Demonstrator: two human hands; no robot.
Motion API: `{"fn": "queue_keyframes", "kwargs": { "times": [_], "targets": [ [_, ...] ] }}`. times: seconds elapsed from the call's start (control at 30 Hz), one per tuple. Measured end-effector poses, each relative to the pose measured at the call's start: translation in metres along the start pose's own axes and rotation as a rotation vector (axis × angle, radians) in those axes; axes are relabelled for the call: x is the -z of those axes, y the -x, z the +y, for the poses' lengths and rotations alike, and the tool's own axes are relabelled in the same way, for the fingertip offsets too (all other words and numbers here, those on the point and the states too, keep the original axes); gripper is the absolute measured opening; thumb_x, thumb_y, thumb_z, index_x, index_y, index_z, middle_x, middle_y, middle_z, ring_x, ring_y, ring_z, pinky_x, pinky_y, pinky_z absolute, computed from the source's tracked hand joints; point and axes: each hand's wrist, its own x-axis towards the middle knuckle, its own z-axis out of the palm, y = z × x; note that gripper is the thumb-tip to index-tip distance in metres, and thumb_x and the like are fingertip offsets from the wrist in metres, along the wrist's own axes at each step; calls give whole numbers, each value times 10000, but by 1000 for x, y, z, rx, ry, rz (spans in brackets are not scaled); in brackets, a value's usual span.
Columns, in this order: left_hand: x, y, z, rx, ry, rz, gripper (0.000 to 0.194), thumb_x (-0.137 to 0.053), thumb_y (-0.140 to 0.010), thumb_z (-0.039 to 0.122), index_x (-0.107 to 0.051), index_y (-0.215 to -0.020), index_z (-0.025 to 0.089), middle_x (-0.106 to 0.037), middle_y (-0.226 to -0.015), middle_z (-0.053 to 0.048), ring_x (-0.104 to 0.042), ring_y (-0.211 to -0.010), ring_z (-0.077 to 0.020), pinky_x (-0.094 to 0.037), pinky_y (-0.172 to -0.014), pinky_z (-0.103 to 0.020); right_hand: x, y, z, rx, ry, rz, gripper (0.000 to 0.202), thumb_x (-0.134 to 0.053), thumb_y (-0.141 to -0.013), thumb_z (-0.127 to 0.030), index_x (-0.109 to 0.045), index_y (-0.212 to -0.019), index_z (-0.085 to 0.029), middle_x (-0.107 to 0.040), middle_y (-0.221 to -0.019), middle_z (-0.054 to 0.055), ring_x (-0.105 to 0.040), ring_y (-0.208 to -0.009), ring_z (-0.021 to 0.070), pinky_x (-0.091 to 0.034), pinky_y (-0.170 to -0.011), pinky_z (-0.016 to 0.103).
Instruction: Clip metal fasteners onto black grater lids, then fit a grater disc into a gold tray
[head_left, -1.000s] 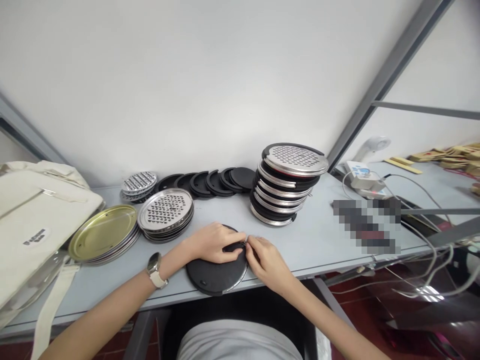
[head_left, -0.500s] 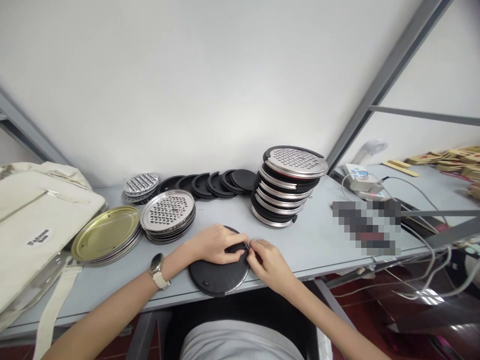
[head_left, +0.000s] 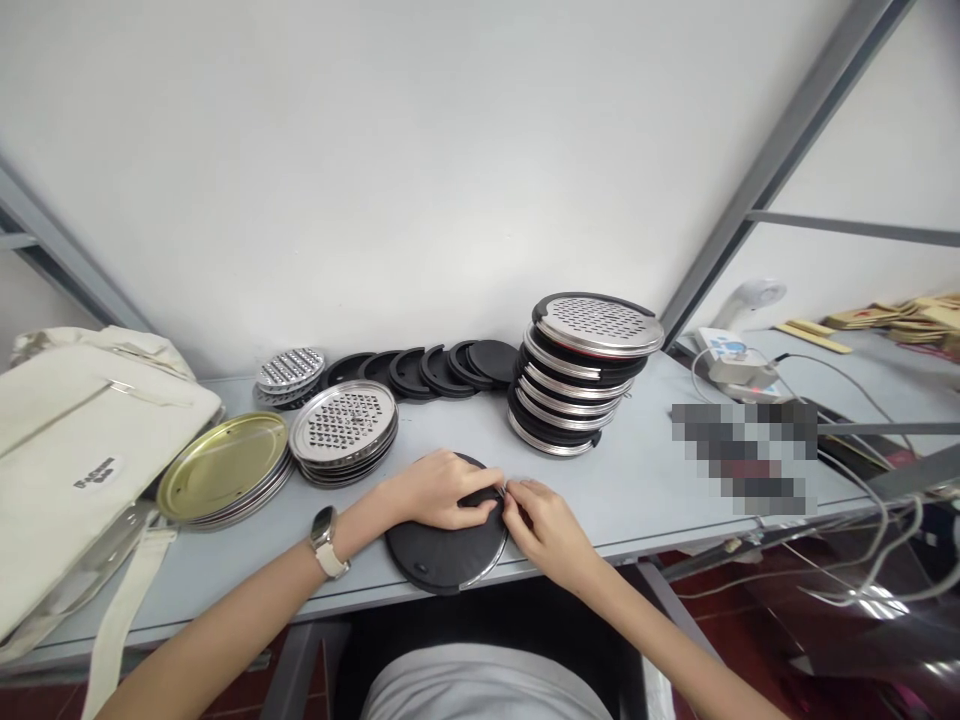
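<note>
1 blk disc (head_left: 450,552) @ gry tbl (head_left: 637,475) edge | wht wall (head_left: 412,180) | red flr (head_left: 739,625)

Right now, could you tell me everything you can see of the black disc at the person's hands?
The black disc is round and looks like dull plastic, with a small oval spot near its lower left edge and a shiny, metallic-looking rim along its lower right. It lies face up at the front edge of the grey table. The left hand rests across its top, hiding part; the right hand has its fingertips at the upper right edge. Its underside is hidden.
</note>
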Motion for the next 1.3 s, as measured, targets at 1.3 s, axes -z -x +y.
{"fn": "queue_keyframes", "kwargs": {
  "times": [1.3],
  "targets": [
    [-2, -1, 2, -26, -11, 66, 99, -465, -897, 283, -511, -938, 205, -614, -673, 17, -595, -591, -142, -375, -552, -254, 2, -2, -2, -3, -48, 8, 236, -353, -951, -178, -407, -723, -209, -523, -674, 13, -500, -632, 162, -387, -602, 273]
  ]
}}
